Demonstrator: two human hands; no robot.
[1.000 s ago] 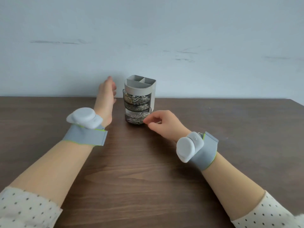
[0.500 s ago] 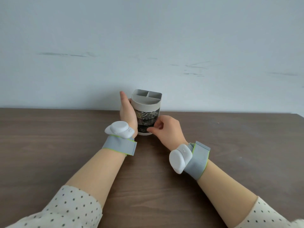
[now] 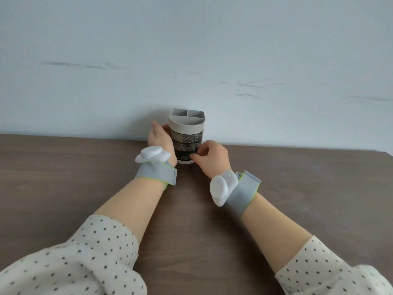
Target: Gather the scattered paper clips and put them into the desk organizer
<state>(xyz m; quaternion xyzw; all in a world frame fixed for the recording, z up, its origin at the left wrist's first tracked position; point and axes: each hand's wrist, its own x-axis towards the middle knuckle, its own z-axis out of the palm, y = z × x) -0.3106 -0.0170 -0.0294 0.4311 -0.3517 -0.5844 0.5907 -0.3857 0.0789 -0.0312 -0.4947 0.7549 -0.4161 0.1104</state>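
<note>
Cupping the desk organizer [image 3: 186,123], left hand [image 3: 160,137]; right hand [image 3: 213,156] pinching its base.

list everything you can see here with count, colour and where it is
desk organizer: one, grey top with clear tiers below, upright at the far edge of the table by the wall
paper clips: many, silver, inside the clear tiers of the organizer; number cannot be told
table: one, dark brown wood, fills the lower half of the view
wall: one, pale blue-white with faint scuffs, behind the table
wrist bands: two, grey with white pods, one on each wrist
sleeves: two, cream with dark dots, at the bottom corners
left hand: one, against the organizer's left side
right hand: one, fingertips at the organizer's lowest tier
</note>
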